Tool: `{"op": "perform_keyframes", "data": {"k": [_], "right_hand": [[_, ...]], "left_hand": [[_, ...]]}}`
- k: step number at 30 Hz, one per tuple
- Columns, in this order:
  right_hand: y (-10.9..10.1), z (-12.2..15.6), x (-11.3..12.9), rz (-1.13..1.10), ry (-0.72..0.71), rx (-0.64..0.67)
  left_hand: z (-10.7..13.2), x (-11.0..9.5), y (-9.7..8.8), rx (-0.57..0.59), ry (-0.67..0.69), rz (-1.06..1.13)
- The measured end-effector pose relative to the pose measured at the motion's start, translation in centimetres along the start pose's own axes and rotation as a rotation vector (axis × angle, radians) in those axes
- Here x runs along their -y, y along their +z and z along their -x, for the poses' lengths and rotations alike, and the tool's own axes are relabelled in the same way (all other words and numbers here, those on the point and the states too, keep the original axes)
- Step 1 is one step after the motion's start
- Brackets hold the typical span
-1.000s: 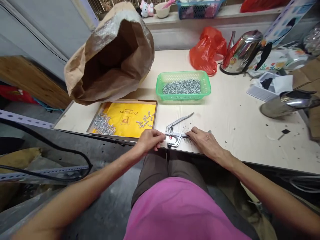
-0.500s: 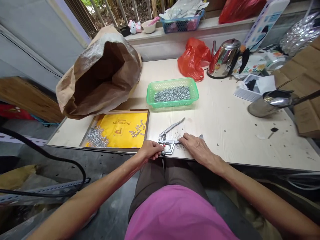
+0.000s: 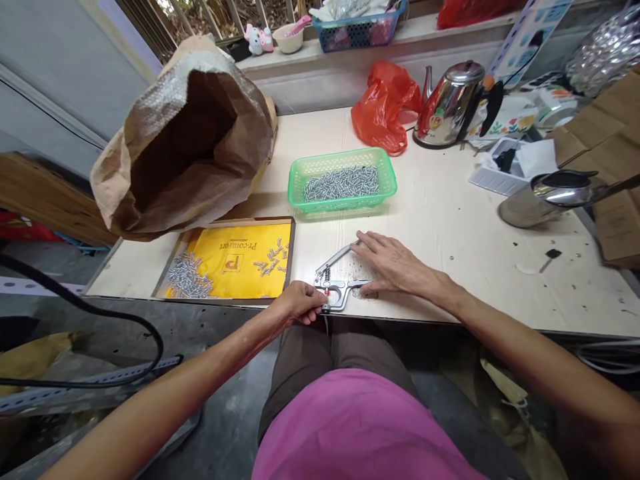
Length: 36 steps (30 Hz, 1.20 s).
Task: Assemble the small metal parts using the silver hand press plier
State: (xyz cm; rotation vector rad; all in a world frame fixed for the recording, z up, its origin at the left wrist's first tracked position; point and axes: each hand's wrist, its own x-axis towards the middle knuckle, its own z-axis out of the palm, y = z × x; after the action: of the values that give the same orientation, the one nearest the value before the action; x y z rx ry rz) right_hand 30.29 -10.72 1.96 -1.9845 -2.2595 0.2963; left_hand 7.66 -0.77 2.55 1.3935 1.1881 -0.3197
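A metal hand press tool [image 3: 334,283] with a long lever lies at the near edge of the white table [image 3: 450,213]. My left hand [image 3: 299,303] is pinched closed at the tool's jaw; what the fingertips hold is too small to see. My right hand [image 3: 393,263] lies open and flat on the tool's lever and handles. Just left sits a shallow tray with a yellow liner [image 3: 235,263] holding small metal pieces [image 3: 187,279]. Behind the tool stands a green basket [image 3: 343,181] filled with several similar metal pieces.
A big open brown paper sack [image 3: 185,140] lies at the back left. A red plastic bag [image 3: 383,107], a steel kettle [image 3: 453,103], a steel pot [image 3: 547,197] and cardboard boxes [image 3: 613,167] crowd the back right. A black cable [image 3: 100,313] loops at the left.
My right hand has moved from the tool's lower handle up onto the lever and spread flat. The left hand stays pinched at the jaw. The view shifted slightly.
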Motion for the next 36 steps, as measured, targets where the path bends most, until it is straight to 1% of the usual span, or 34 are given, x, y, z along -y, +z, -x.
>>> {"op": "perform_keyframes", "data": {"k": [2, 4, 10, 15, 17, 18, 19, 20, 22, 23, 24, 25, 27, 29, 31, 33, 36], "right_hand": [[0.3, -1.0, -0.9, 0.028, -0.029, 0.079], [0.5, -1.8, -1.2, 0.03, -0.051, 0.125], [0.3, -2.3, -1.2, 0.04, -0.053, 0.098], [-0.1, -2.3, -0.6, 0.065, -0.038, 0.116], [-0.2, -2.2, -0.3, 0.065, -0.018, 0.113], [-0.2, -2.1, -0.2, 0.066, -0.008, 0.108], [-0.2, -2.1, -0.1, 0.067, 0.001, 0.104], [-0.2, -2.0, 0.0, 0.069, 0.007, 0.101], [-0.1, -1.8, 0.2, 0.072, 0.012, 0.095], [-0.1, -1.7, 0.3, 0.074, 0.012, 0.092], [0.0, -1.7, 0.4, 0.077, 0.011, 0.09], [0.0, -1.6, 0.5, 0.083, 0.014, 0.087], [0.0, -1.6, 0.5, 0.095, 0.016, 0.083], [-0.3, -1.7, 0.4, 0.09, 0.007, 0.094], [-0.8, -1.7, 0.2, 0.068, 0.006, 0.117], [-1.4, -1.6, 0.1, 0.054, 0.017, 0.152], [-1.9, -1.3, 0.6, 0.07, 0.035, 0.21]], "left_hand": [[0.1, -0.2, 0.1, -0.003, -0.009, 0.001], [0.3, -0.4, 0.1, -0.005, -0.021, 0.0], [0.0, -0.3, 0.2, -0.018, -0.051, -0.01], [-0.3, 0.2, 0.2, -0.036, -0.041, -0.021], [0.0, 0.4, 0.2, -0.046, -0.041, -0.058], [0.3, 0.4, 0.2, -0.069, -0.019, -0.113], [0.5, 0.4, 0.3, -0.122, 0.037, -0.193], [0.8, 0.3, 0.5, -0.197, 0.131, -0.292], [1.0, -0.1, 0.9, -0.374, 0.389, -0.506], [0.9, -0.4, 1.2, -0.444, 0.523, -0.6], [0.6, -0.8, 1.6, -0.482, 0.644, -0.681], [0.1, -1.3, 1.9, -0.489, 0.742, -0.753], [-1.2, -2.3, 2.3, -0.44, 0.885, -0.865], [-2.5, -3.1, 2.4, -0.362, 0.951, -0.923], [-3.5, -3.6, 2.3, -0.312, 0.947, -0.945], [-3.9, -3.9, 2.4, -0.301, 0.912, -0.955], [-3.8, -3.9, 2.8, -0.324, 0.865, -0.952]]}}
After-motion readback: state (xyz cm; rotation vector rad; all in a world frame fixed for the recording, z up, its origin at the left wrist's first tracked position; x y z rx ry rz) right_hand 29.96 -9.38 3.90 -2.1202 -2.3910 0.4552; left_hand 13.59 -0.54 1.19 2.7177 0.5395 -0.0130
